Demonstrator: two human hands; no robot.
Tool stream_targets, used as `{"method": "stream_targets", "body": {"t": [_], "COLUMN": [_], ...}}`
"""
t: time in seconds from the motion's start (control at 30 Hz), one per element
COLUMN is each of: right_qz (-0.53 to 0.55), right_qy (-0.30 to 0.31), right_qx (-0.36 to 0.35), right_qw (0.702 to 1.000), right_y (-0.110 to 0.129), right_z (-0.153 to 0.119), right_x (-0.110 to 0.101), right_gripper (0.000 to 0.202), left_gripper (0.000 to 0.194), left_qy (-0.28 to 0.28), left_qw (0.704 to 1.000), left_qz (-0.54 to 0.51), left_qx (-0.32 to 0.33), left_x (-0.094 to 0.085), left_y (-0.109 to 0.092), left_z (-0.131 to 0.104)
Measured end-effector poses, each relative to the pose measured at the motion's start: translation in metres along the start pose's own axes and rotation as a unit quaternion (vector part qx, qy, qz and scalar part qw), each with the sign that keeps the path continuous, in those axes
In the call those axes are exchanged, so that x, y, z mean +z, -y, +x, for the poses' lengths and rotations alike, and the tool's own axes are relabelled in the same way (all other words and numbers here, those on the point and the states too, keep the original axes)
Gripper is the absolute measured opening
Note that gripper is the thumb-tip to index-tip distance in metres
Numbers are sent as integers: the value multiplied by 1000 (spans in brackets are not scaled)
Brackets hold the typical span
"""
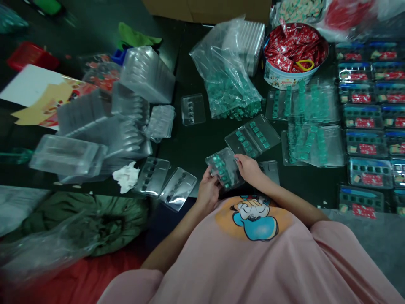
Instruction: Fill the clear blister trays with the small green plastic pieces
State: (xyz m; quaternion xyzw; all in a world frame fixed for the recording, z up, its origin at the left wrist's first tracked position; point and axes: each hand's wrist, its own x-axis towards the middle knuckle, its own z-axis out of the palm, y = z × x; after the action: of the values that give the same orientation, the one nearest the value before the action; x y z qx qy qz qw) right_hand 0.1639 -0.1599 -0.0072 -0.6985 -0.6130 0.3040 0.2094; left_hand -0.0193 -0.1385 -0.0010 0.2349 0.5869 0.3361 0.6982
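Note:
Close to my body, both hands grip a clear plastic blister tray (233, 174) with a row of small green pieces in its pockets. My left hand (209, 188) holds its left side, fingers partly under it. At the upper right edge, my right hand (248, 169) pinches the tray. Just beyond lies an opened clear blister pack (253, 136) with two rows of green pieces. Part of another clear tray (272, 169) shows beyond my right wrist. To the left, two clear trays (179, 188) lie near the table edge, with a crumpled white tissue (125, 177) beside them.
A plastic bag of green pieces (232, 90) lies ahead, left of a round tin (289, 78) filled with red packets. Stacked clear trays (147, 74) crowd the left. Filled green trays (313, 139) pile up at right, beside rows of packed sets (363, 116). A cardboard box (209, 10) stands behind.

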Motion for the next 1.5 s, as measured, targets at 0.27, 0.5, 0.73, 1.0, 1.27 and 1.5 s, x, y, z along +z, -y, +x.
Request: {"method": "stream_targets", "body": {"t": [0.27, 0.5, 0.73, 1.0, 1.27, 1.5], "right_qz": [35, -88, -130, -58, -23, 14], "right_qy": [-79, -90, -39, -61, -94, -150], "right_qx": [-35, 68, 105, 89, 36, 3], "right_qw": [996, 990, 985, 992, 995, 989], "right_y": [-15, -35, -28, -30, -32, -26], "right_z": [1, 17, 28, 33, 35, 29], "right_x": [-15, -42, -41, -36, -34, -63], "right_gripper": [35, 40, 43, 46, 41, 37], "left_gripper": [66, 52, 56, 52, 51, 43], "left_qy": [-22, 41, 72, 57, 61, 121], "left_qw": [998, 995, 995, 996, 998, 993], "left_qz": [-9, -34, -16, 31, 0, -11], "left_qx": [58, 84, 60, 65, -8, -9], "left_x": [-12, 30, 66, 73, 69, 66], "left_y": [-17, -18, -12, -22, -28, -49], "left_z": [-1, 19, 50, 47, 47, 30]}}
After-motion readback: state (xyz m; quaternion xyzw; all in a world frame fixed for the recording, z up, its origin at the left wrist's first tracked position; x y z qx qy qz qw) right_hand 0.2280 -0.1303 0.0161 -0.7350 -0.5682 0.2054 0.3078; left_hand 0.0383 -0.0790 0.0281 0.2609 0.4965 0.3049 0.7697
